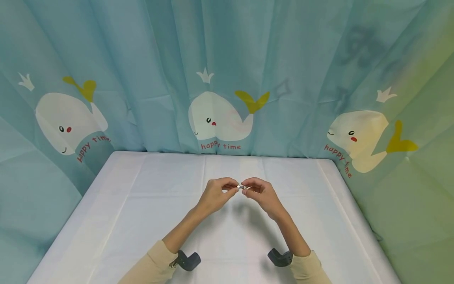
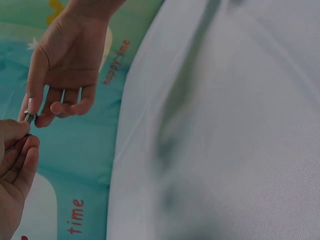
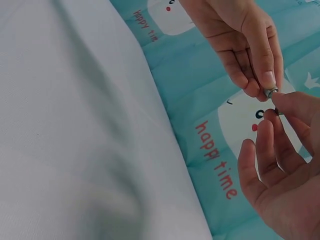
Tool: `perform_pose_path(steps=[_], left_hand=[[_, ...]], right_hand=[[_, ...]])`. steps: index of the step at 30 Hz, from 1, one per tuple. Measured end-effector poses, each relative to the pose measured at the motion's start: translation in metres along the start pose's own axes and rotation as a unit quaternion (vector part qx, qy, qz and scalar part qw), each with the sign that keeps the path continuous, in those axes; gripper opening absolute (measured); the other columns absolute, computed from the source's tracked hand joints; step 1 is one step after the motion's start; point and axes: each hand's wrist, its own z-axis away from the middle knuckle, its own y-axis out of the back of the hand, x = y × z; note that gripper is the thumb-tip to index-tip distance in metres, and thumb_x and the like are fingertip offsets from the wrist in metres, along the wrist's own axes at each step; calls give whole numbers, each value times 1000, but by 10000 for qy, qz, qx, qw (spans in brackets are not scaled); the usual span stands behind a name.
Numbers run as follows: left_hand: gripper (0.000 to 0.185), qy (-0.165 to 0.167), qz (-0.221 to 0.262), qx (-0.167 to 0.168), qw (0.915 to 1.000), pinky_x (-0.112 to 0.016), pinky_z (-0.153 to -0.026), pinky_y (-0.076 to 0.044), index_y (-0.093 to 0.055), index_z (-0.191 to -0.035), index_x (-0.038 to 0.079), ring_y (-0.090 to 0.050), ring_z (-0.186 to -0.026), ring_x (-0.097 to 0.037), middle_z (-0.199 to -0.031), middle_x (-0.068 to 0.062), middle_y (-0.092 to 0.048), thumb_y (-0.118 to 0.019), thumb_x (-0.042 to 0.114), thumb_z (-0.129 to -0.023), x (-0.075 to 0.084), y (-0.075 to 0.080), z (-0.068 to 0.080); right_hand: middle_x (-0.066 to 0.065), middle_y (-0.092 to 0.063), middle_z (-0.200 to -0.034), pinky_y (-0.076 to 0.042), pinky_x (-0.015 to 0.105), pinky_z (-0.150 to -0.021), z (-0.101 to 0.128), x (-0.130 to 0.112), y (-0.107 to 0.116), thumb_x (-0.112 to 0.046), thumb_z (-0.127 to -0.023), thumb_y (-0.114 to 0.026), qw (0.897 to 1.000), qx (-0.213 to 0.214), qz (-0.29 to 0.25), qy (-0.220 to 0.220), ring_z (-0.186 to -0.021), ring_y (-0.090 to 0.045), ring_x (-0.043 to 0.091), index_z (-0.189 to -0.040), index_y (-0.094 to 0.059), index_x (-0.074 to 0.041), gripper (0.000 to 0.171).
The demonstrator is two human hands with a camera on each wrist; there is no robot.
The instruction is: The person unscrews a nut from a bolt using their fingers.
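A small silvery metal piece [image 1: 241,187], bolt-like with wider ends, is held in the air above the table. My left hand [image 1: 216,195] pinches its left end between thumb and fingertips. The right hand [image 1: 264,196] pinches the other end the same way. Up close in the right wrist view, a rounded metal end [image 3: 271,92] shows at the left hand's fingertips. In the left wrist view, part of the metal piece [image 2: 28,118] shows between the two hands. Fingertips cover much of it, so whether it is one part or two joined parts cannot be told.
A white cloth covers the table [image 1: 142,228]. Blue-green curtains [image 1: 301,79] with printed whales hang along its back and sides. Dark wrist-worn devices, the left one [image 1: 189,261] and the right one [image 1: 280,258], stick out inward from the forearms.
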Motion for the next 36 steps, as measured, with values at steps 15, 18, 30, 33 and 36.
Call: perform_pose_path(steps=[15,18,30,33,36], left_hand=[[7,-40,-14,15,10000,-24,-80,-57,-74,-95,2,-71,-82,-14,-90,-4,-73,-73,-1,-89,1,-2,-1],[8,-21,-23,1,10000,-24,-79,-57,-74,-96,2,-71,-82,-14,-90,-4,-73,-73,-1,-89,1,-3,-1],[8,-34,8,-16,10000,-24,-80,-57,-74,-96,1,-71,-82,-15,-90,-5,-74,-73,-2,-89,0,-3,1],[8,-42,-6,4,10000,-24,-80,-57,-74,-96,1,-71,-82,-15,-90,-5,-73,-73,-2,-89,0,-3,0],[8,-50,-13,14,10000,-24,-80,-57,-73,-96,1,-71,-82,-15,-90,-5,-73,-73,-2,-89,-1,-3,0]], right_hand=[[14,-70,-93,-58,31,-78,0,-3,0,-22,-100,-64,9986,139,-61,-505,-85,-66,24,-108,-68,6,29],[17,-69,-95,-58,30,-78,1,-3,0,-16,-98,-65,9992,92,-155,-369,-83,-65,21,-109,-67,7,25],[25,-64,-105,-54,28,-78,4,-1,2,-5,-92,-71,9998,19,102,148,-88,-62,20,-111,-67,4,22],[26,-63,-107,-54,27,-78,3,0,1,-5,-92,-71,9997,8,98,208,-89,-62,21,-111,-67,4,22],[24,-63,-107,-54,27,-78,2,1,2,-4,-92,-71,9998,-5,117,185,-89,-62,21,-114,-65,5,25]])
